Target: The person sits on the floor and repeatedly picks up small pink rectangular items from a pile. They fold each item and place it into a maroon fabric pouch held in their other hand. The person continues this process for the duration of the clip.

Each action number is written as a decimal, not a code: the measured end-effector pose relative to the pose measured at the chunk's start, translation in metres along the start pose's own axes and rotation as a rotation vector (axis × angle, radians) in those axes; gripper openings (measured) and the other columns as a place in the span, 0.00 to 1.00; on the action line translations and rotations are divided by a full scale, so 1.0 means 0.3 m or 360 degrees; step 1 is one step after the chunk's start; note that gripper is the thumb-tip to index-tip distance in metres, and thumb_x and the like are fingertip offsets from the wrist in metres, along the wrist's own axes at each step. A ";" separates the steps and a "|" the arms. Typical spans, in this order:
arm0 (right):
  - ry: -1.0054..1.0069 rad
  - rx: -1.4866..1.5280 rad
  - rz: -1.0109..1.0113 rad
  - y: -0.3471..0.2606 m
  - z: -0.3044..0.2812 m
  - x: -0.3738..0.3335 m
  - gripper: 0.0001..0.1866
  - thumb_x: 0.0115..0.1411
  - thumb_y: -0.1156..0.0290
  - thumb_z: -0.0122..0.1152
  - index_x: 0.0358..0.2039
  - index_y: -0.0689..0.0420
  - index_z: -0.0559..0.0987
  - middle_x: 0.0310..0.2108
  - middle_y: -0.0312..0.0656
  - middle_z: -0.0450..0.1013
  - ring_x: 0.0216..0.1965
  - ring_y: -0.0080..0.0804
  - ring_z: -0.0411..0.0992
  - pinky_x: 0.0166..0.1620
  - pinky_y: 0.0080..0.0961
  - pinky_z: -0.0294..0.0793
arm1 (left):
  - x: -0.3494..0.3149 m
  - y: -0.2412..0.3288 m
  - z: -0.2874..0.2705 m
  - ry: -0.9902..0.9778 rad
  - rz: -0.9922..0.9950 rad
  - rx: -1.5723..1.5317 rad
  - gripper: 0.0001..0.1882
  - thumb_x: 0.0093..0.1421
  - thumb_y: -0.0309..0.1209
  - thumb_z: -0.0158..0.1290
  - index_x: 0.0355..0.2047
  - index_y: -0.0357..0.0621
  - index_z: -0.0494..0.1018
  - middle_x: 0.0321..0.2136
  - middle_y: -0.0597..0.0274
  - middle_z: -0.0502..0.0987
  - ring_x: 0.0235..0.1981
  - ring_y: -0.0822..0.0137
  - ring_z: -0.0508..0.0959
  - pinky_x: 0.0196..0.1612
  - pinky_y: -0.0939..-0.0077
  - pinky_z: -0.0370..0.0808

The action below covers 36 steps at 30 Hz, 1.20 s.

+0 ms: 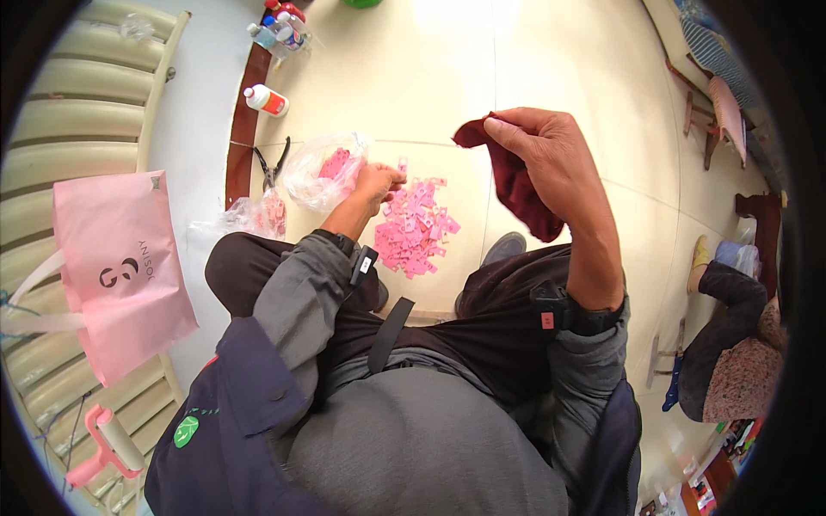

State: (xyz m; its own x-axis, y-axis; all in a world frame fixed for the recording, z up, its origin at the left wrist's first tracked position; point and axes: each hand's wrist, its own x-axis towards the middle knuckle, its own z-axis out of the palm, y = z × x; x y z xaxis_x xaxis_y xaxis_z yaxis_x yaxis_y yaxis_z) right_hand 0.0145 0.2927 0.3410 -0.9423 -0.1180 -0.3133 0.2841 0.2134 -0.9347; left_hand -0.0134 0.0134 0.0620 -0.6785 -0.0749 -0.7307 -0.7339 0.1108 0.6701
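My right hand (pixel 551 150) pinches a dark red sock (pixel 514 185) between thumb and fingers, and the fabric hangs down above the floor. My left hand (pixel 379 183) is closed at the edge of a loose pile of pink card tags (pixel 415 232). A single pink tag (pixel 403 162) shows at its fingertips and appears to be pinched there. Beside the left hand lies a clear plastic bag (pixel 314 185) with more pink tags inside. The pile rests on the tiles between my feet.
Black-handled pliers (pixel 273 163), a crumpled plastic bag (pixel 249 219) and a white bottle with an orange label (pixel 267 101) lie at left. A pink tote bag (pixel 120 267) and a pink roller (pixel 107 447) rest on a slatted bench (pixel 86 125). Another person (pixel 731 344) sits at right.
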 end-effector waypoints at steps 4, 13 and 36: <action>0.0198 -0.0084 -0.0002 0.034 0.022 0.039 0.15 0.69 0.65 0.59 0.38 0.63 0.87 0.17 0.33 0.74 0.18 0.18 0.69 0.23 0.20 0.70 | -0.275 0.349 0.030 -0.0298 0.0395 -0.0286 0.10 0.59 0.26 0.65 0.37 0.43 0.74 0.29 0.62 0.81 0.26 0.73 0.76 0.30 0.78 0.73; 0.0387 0.0797 -0.0177 0.034 0.086 0.087 0.20 0.73 0.60 0.56 0.49 0.66 0.82 0.35 0.39 0.80 0.31 0.23 0.77 0.31 0.19 0.79 | -0.569 0.522 0.066 -0.0467 0.0864 -0.0453 0.09 0.62 0.25 0.64 0.39 0.41 0.75 0.29 0.63 0.82 0.25 0.76 0.75 0.30 0.82 0.72; 0.0154 0.1110 -0.0163 0.028 0.182 0.178 0.18 0.68 0.69 0.63 0.55 0.63 0.79 0.43 0.43 0.81 0.40 0.26 0.79 0.39 0.23 0.81 | -0.528 0.607 0.142 -0.0469 0.1103 -0.0689 0.06 0.60 0.20 0.59 0.37 0.36 0.75 0.28 0.60 0.82 0.26 0.75 0.79 0.29 0.80 0.76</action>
State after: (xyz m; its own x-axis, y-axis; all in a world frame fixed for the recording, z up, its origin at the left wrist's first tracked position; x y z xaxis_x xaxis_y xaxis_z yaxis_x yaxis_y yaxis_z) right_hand -0.0239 0.2352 0.3072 -0.9726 -0.0109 -0.2323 0.2102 -0.4686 -0.8580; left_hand -0.0384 0.0877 0.2942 -0.9853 0.1361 -0.1035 -0.1460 -0.3548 0.9235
